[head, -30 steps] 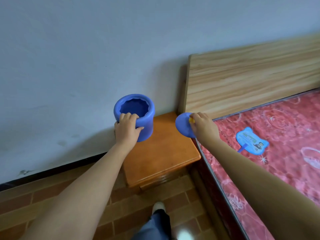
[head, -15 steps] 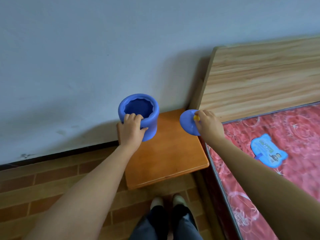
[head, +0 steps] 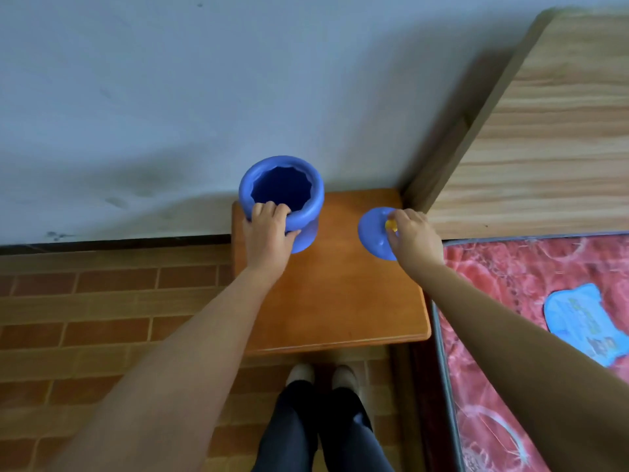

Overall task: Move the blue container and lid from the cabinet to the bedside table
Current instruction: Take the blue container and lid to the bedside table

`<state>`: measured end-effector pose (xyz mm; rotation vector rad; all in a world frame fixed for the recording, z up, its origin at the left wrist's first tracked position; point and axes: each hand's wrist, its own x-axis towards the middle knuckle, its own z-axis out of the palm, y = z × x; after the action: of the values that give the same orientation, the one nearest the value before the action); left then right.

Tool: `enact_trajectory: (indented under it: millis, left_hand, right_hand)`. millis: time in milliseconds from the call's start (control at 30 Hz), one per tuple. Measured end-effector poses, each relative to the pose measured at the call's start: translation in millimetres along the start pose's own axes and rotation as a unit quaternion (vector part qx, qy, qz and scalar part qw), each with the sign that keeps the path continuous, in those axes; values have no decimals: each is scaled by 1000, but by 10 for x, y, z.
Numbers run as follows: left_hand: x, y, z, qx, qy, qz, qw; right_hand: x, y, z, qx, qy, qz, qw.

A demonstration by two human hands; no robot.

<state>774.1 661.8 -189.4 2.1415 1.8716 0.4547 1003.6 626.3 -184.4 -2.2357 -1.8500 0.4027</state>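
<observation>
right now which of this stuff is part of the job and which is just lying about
Part of the job:
- container, open, gripped at the rim by the left hand
- lid, held by its yellow knob in the right hand
- bedside table, under both

Just lying about:
- blue fan on the red mattress
- headboard

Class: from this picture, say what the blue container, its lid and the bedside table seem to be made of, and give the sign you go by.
Blue container: probably moulded plastic or rubber; uniform matte blue, thick rounded rim.
Lid: seemingly the same blue material, with a yellow knob.
Bedside table: wood or wood veneer, smooth orange-brown finish with a soft sheen.
</observation>
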Motion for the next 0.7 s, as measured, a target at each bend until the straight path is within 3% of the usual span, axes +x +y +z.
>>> enact_trajectory:
  millis: [700]
  left_hand:
    - [269,-339,828,5,38,-26,999]
  right_hand:
    - [681,168,1056,15,-63,-15,998]
